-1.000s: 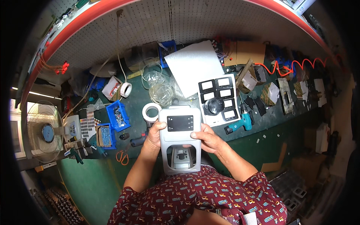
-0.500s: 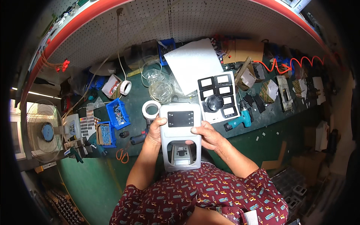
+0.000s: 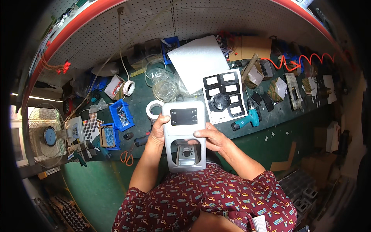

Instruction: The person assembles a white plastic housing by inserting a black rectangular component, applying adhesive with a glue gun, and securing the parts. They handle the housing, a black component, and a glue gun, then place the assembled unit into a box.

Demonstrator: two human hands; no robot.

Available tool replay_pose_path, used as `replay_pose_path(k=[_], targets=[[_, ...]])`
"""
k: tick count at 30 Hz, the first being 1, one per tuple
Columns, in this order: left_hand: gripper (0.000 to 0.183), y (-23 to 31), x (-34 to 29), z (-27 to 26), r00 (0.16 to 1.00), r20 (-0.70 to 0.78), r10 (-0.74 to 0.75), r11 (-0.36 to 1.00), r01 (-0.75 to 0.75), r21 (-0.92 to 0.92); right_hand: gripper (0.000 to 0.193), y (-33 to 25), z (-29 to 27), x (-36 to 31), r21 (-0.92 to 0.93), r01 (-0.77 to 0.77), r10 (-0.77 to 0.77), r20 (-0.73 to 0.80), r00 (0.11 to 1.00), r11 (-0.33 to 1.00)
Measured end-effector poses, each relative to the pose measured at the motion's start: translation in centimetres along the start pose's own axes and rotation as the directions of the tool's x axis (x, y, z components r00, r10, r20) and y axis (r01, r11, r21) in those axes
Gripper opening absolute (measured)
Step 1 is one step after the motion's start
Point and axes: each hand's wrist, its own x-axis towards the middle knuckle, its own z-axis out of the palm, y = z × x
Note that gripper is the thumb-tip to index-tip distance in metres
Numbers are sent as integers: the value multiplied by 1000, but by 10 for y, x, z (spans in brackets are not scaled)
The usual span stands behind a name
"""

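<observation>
Both my hands hold a grey device housing (image 3: 184, 132) in front of my torso. It has a black rectangular panel (image 3: 183, 116) in its upper part and a large rounded opening below, with a metal bracket visible inside. My left hand (image 3: 157, 129) grips the upper left edge, its thumb on the front face. On the right edge, somewhat lower, my right hand (image 3: 211, 137) clasps the housing, with its thumb over the front and a fingertip showing through the opening. Just beyond the housing's top left corner lies a roll of white tape (image 3: 149, 110).
A white sheet with black-framed pieces (image 3: 209, 113) lies beyond my right hand, a round black object (image 3: 220, 101) on it. Beside it rests a teal power drill (image 3: 247, 120). Blue bins (image 3: 126, 124) of small parts, orange-handled scissors (image 3: 126, 157) and a fan (image 3: 48, 136) are at left.
The housing has risen slightly in view and tilted a little, its top moving away from my body. Both hands keep their hold on it.
</observation>
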Motion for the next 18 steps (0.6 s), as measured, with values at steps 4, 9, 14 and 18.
replay_pose_path(k=[4, 9, 14, 18], targets=[[61, 2, 3, 0, 1000, -14, 10, 1000, -10, -8, 52, 1, 11, 3, 50, 58, -56, -47, 997, 997], [61, 3, 7, -4, 1000, -10, 5, 1000, -5, 1, 53, 2, 6, 5, 32, 71, -69, -58, 996, 997], [62, 1, 8, -5, 999, -45, 19, 1000, -20, -8, 56, 0, 10, 5, 28, 113, -111, -65, 992, 993], [63, 2, 8, 0, 999, -36, 10, 1000, -10, -7, 58, -5, 19, 4, 18, 162, -161, -52, 986, 987]])
